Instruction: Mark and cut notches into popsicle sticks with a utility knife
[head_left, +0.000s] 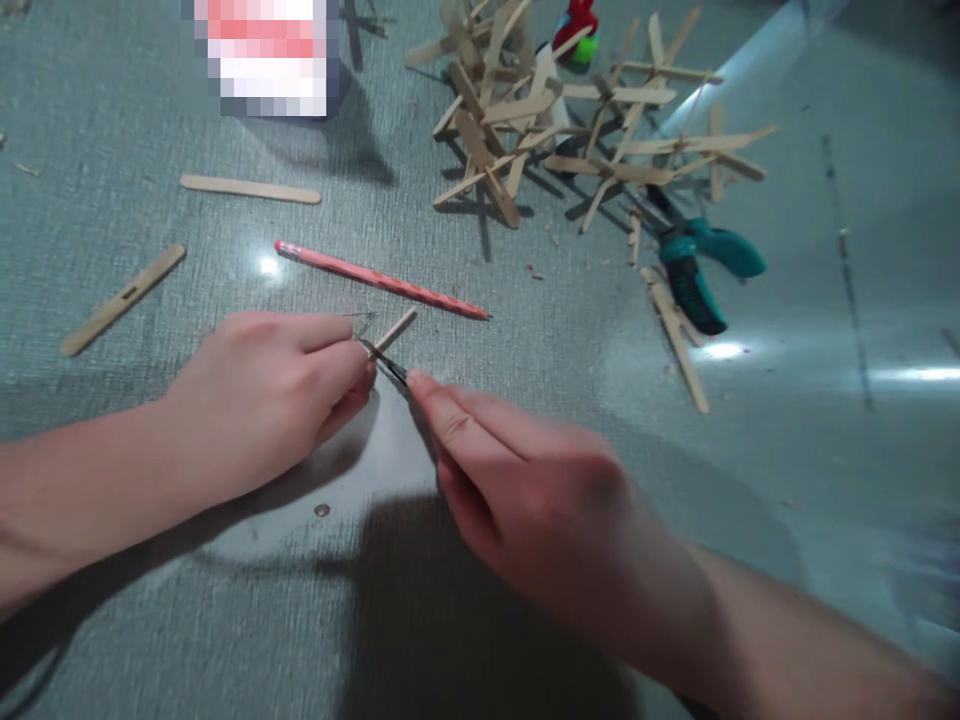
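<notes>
My left hand (281, 390) is closed around a wooden craft stick (395, 329), whose narrow end sticks out up and to the right past the fingers. My right hand (525, 480) grips a slim dark metal tool with a narrow tip (390, 366). That tip lies against the stick close to my left fingertips; whether it is a blade or a pair of tweezers I cannot make out. Just beyond both hands lies a pink pencil (382, 283). On the left rests a craft stick with a small rectangular slot (124, 300), and farther back a plain craft stick (251, 189).
Several star-like assemblies of crossed sticks (517, 120) cover the back. Teal-handled pliers (694, 260) lie at the right beside a cut stick (675, 340). A red and green object (577, 35) stands among the assemblies; a blurred-out white and red item (266, 55) is at the back left.
</notes>
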